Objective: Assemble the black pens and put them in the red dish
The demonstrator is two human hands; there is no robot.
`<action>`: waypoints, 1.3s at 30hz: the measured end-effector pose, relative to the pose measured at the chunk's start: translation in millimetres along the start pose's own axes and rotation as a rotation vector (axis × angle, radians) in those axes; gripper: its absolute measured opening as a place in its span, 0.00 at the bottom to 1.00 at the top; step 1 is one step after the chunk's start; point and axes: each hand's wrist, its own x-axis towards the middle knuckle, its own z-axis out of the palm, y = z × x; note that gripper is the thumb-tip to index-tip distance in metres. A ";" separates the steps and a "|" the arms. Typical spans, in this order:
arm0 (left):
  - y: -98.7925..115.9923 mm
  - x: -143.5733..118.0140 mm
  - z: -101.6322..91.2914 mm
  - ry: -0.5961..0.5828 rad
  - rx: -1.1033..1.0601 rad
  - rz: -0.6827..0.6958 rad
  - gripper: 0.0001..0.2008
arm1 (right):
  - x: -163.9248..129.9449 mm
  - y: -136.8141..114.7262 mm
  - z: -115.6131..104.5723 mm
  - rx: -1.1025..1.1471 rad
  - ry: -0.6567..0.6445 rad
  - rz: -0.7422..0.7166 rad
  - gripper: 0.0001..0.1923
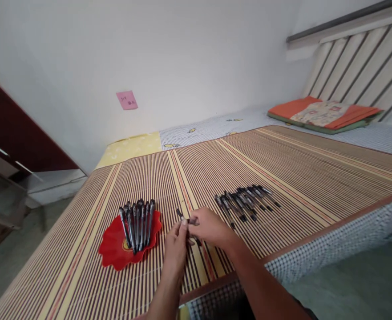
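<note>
My left hand (pixel 175 251) and my right hand (pixel 207 227) meet over the striped bamboo mat (pixel 282 164), both pinching one black pen (pixel 183 217) between their fingertips. Left of my hands, a red scalloped plate (pixel 114 251) holds several black pens (pixel 137 222) lying side by side. To the right of my hands, another row of several black pens (pixel 245 201) lies directly on the mat.
The mat covers a bed with a checked sheet (pixel 349 231). A folded orange cushion (pixel 322 114) lies at the far right by a slatted headboard (pixel 359 62). A pink note (pixel 127 100) sticks to the white wall. A dark cabinet (pixel 12 133) stands at the left.
</note>
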 end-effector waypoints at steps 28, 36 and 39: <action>1.6 -6.6 1.8 -0.123 -0.474 -0.135 0.20 | 1.0 48.2 -43.9 -0.460 0.111 0.441 0.10; -1.8 -4.3 1.1 -0.012 -0.468 -0.199 0.26 | 3.2 49.2 -39.5 -0.438 0.089 0.395 0.08; -3.6 -4.5 1.1 -0.009 -0.465 -0.207 0.26 | 3.0 50.1 -39.3 -0.429 0.083 0.389 0.08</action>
